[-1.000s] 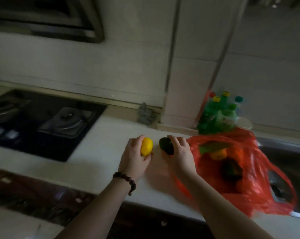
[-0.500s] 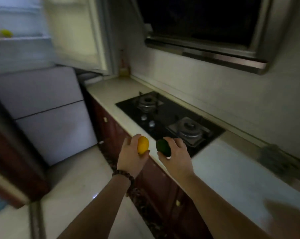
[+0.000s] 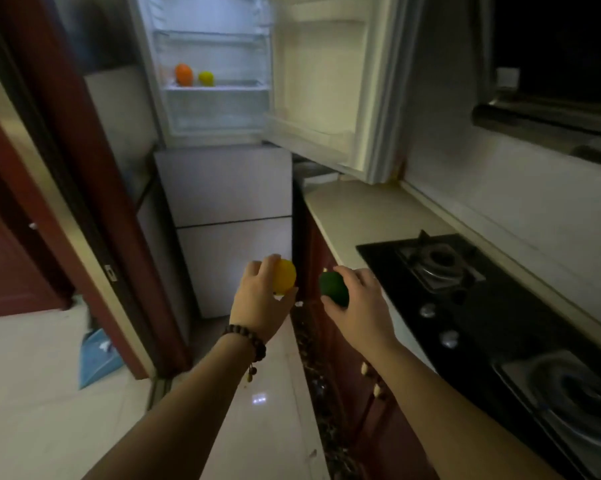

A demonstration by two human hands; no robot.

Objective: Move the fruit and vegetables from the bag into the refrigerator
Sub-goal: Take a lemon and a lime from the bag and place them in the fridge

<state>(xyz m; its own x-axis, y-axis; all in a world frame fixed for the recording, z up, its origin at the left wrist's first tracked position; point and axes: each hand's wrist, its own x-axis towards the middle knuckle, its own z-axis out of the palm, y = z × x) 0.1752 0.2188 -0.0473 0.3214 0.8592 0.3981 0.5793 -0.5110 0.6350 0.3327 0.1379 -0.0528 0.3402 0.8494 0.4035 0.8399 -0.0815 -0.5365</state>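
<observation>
head view is now swung from counter to open refrigerator [image 3: 223, 109] — yellow fruit [image 3: 285, 280] gripped in left hand [image 3: 261, 306], green one [image 3: 333, 289] in right hand [image 3: 361, 313] — placing is judged next.

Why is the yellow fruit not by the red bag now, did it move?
Yes. The left hand carried the yellow fruit away from the counter, past the stove, toward the open refrigerator.

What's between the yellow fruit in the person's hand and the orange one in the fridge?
Head view: only the fridge's closed lower doors; yellow fruit, orange fruit.
</observation>
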